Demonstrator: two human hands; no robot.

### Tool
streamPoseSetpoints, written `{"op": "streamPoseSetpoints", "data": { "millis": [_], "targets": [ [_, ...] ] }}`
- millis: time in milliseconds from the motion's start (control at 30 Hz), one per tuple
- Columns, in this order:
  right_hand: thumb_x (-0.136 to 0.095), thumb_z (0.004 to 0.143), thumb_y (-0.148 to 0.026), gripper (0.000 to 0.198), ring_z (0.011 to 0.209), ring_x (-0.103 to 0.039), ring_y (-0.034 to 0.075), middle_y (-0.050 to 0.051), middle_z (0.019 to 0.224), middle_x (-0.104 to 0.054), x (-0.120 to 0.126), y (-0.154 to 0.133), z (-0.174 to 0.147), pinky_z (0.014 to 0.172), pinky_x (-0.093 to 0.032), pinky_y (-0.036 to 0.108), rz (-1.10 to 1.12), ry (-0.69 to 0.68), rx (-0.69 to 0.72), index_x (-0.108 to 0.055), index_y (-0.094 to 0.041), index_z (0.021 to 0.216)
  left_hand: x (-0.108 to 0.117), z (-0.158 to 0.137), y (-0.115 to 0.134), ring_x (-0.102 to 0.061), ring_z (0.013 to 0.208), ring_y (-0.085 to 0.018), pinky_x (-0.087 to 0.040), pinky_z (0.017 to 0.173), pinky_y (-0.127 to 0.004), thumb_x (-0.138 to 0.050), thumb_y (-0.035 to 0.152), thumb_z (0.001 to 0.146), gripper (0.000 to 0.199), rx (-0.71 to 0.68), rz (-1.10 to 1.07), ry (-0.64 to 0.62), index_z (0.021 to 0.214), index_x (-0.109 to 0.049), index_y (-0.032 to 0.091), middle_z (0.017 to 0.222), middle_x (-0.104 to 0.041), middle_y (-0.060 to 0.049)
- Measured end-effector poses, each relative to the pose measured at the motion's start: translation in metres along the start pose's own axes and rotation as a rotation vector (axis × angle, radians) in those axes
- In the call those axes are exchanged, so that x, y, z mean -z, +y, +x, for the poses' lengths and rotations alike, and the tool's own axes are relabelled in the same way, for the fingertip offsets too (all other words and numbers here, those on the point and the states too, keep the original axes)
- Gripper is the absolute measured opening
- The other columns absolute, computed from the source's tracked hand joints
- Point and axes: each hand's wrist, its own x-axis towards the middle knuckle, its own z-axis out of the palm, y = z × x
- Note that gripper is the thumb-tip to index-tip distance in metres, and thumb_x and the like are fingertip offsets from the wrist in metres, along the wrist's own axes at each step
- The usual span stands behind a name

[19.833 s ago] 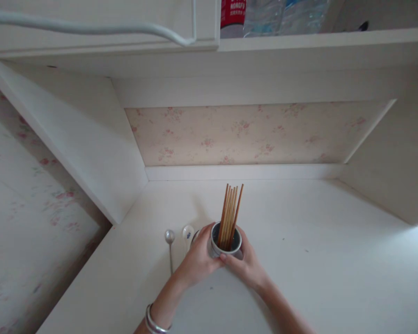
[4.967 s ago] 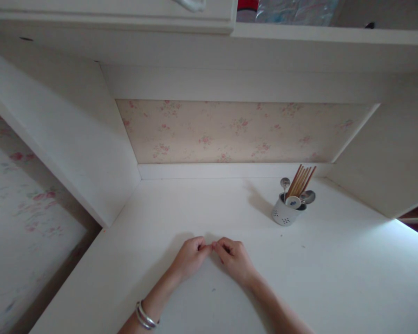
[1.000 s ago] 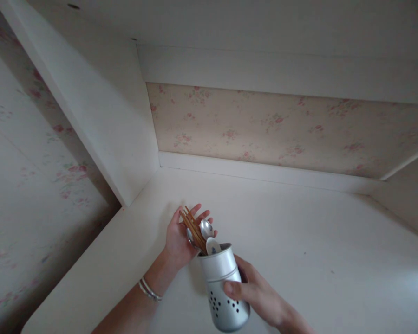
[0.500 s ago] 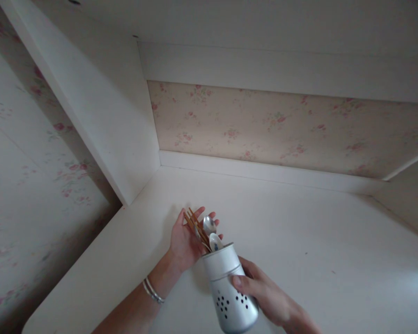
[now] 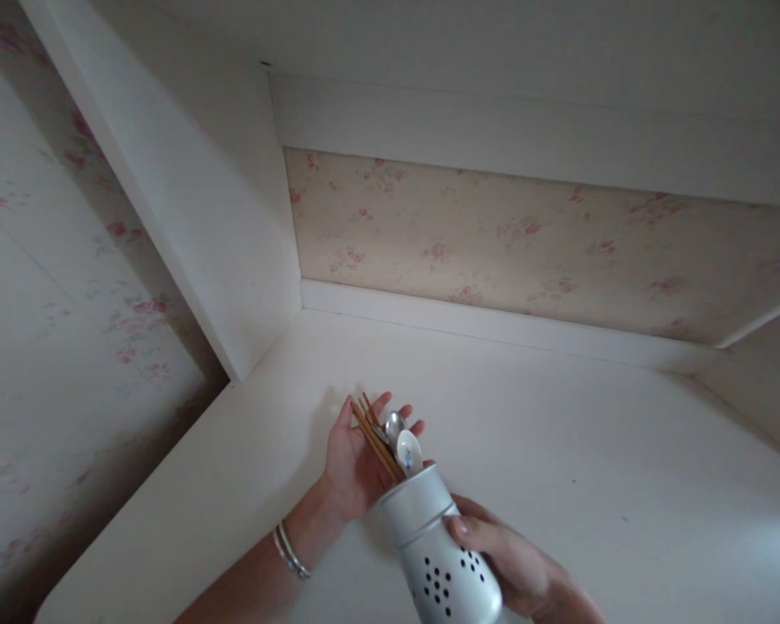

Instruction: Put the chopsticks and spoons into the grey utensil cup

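My right hand [image 5: 500,546] grips a silver metal utensil holder [image 5: 429,529] with punched holes, tilted so its mouth points up and left. Out of the mouth stick several wooden chopsticks [image 5: 378,442], a metal spoon [image 5: 394,425] and a white spoon with a blue mark [image 5: 409,452]. Palm up beneath these ends, my left hand [image 5: 351,468] has its fingers spread apart. The chopsticks lie over the palm, but the fingers do not close on them. A silver bangle [image 5: 291,551] circles the left wrist. The inside of the holder is hidden.
A white desktop [image 5: 559,485] spreads beneath my hands. An upright white side panel [image 5: 234,225] stands at the left, and a white shelf [image 5: 494,52] overhangs the back. Behind is floral wallpaper [image 5: 442,234].
The holder has tipped further over and shifted slightly right. The chopsticks and white spoon stick out further over my left palm, which also moved slightly right.
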Motion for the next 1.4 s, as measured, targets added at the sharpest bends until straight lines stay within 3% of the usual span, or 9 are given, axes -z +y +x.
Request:
{"op": "streamPoseSetpoints", "data": {
  "millis": [133,367,567,667,800,900,967,1200,1400],
  "targets": [
    [-0.074,0.07,-0.051,0.061,0.076,-0.063,0.018,0.01,0.089,-0.068,0.002,0.003,0.003,0.067,-0.047,0.025,0.022,-0.013,-0.005,-0.062,-0.011,0.114,-0.002,0.0,0.003,-0.06,0.108,-0.033,-0.041,0.091,-0.059,-0.052,0.058,0.084,0.042,-0.002,0.006,0.026,0.112,-0.063,0.028,0.113,-0.065,-0.009],
    [-0.071,0.075,-0.047,0.055,0.082,-0.064,0.021,0.011,0.094,-0.068,0.004,0.005,0.008,0.073,-0.048,0.029,-0.002,0.003,0.008,-0.061,-0.012,0.116,0.003,0.006,0.014,-0.067,0.086,-0.025,-0.051,0.073,-0.04,-0.055,0.051,0.084,0.035,-0.187,0.03,0.176,0.102,-0.065,0.023,0.1,-0.068,-0.009],
    [-0.071,0.075,-0.046,0.057,0.087,-0.064,0.022,0.011,0.096,-0.068,0.005,0.004,0.009,0.075,-0.047,0.029,-0.017,-0.003,0.014,-0.059,-0.012,0.119,0.0,0.006,0.013,-0.063,0.101,-0.033,-0.047,0.083,-0.058,-0.056,0.064,0.077,0.047,-0.129,0.065,0.23,0.106,-0.061,0.028,0.112,-0.064,-0.009],
    [-0.071,0.075,-0.047,0.06,0.089,-0.064,0.022,0.012,0.098,-0.068,0.006,0.004,0.009,0.075,-0.047,0.029,0.003,0.017,0.031,-0.058,-0.012,0.121,-0.004,0.005,0.009,-0.062,0.104,-0.035,-0.049,0.081,-0.057,-0.058,0.071,0.071,0.057,-0.107,0.127,0.235,0.109,-0.058,0.028,0.111,-0.064,-0.01],
    [-0.07,0.076,-0.047,0.061,0.09,-0.064,0.023,0.012,0.1,-0.068,0.007,0.005,0.009,0.076,-0.047,0.03,0.016,0.036,0.041,-0.055,-0.012,0.124,-0.006,0.005,0.0,-0.067,0.087,-0.024,-0.054,0.075,-0.039,-0.071,0.043,0.075,0.047,-0.15,0.275,0.248,0.116,-0.053,0.029,0.103,-0.066,-0.007],
    [-0.07,0.077,-0.046,0.06,0.091,-0.064,0.023,0.012,0.101,-0.068,0.008,0.006,0.009,0.078,-0.046,0.03,0.02,0.041,0.045,-0.055,-0.013,0.124,-0.004,0.006,-0.006,-0.068,0.078,-0.016,-0.053,0.071,-0.027,-0.073,0.011,0.071,0.063,-0.198,0.413,0.267,0.125,-0.047,0.03,0.1,-0.067,-0.005],
    [-0.07,0.077,-0.046,0.059,0.091,-0.064,0.023,0.012,0.101,-0.068,0.008,0.006,0.009,0.079,-0.046,0.031,0.017,0.037,0.046,-0.056,-0.013,0.123,-0.003,0.006,-0.009,-0.067,0.074,-0.013,-0.053,0.068,-0.023,-0.072,0.002,0.068,0.072,-0.197,0.474,0.28,0.128,-0.044,0.029,0.095,-0.067,-0.004],
    [-0.072,0.074,-0.041,0.059,0.092,-0.064,0.023,0.01,0.103,-0.067,0.0,0.005,0.01,0.082,-0.046,0.032,0.008,-0.031,0.023,-0.055,-0.013,0.124,-0.004,0.005,-0.01,-0.066,0.064,-0.014,-0.056,0.062,-0.029,-0.074,0.014,0.072,0.063,-0.101,0.47,0.342,0.125,-0.044,0.03,0.084,-0.064,0.001],
    [-0.073,0.074,-0.039,0.06,0.096,-0.062,0.023,0.009,0.108,-0.065,-0.007,0.006,0.012,0.084,-0.045,0.032,0.021,-0.066,0.049,-0.054,-0.014,0.125,-0.005,0.011,-0.004,-0.057,0.05,-0.007,-0.05,0.048,-0.019,-0.07,0.016,0.078,0.038,-0.19,0.402,0.316,0.108,-0.05,0.027,0.074,-0.056,0.005]
  ]
}}
